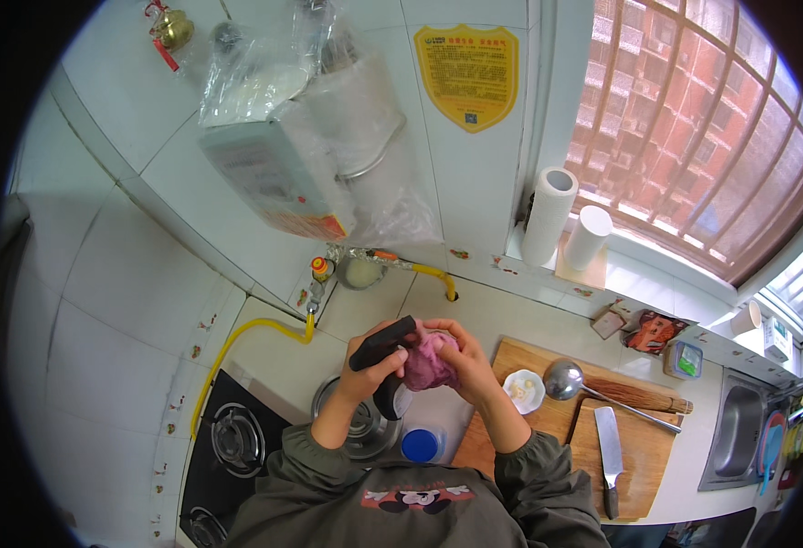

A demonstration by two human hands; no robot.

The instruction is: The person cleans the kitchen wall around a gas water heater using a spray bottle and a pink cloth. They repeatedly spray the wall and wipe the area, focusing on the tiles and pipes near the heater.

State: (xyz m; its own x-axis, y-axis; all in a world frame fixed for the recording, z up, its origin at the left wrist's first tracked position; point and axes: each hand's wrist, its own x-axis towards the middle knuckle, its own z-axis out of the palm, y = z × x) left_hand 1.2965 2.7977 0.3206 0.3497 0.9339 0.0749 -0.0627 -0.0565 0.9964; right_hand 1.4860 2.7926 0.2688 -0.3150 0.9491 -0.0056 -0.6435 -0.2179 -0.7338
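Above the counter, my left hand [368, 373] grips a black-handled object [382, 342]. A rounded black part of it shows below my fingers; the rest is covered, so I cannot tell exactly what it is. My right hand [470, 363] presses a bunched pink cloth [432, 362] against this object, thumb on top of the cloth. Under my left forearm lies a round steel lid [367, 428], partly hidden. A jar with a blue lid [421, 445] stands close beside it, near my body.
At left are a black gas hob [237, 438] and a yellow gas hose [257, 323]. On the right, a wooden board [511, 353] bears a white dish [523, 392], a steel ladle [564, 380], a stick brush [627, 394] and a kitchen knife [608, 438]. Beyond is a sink [737, 435].
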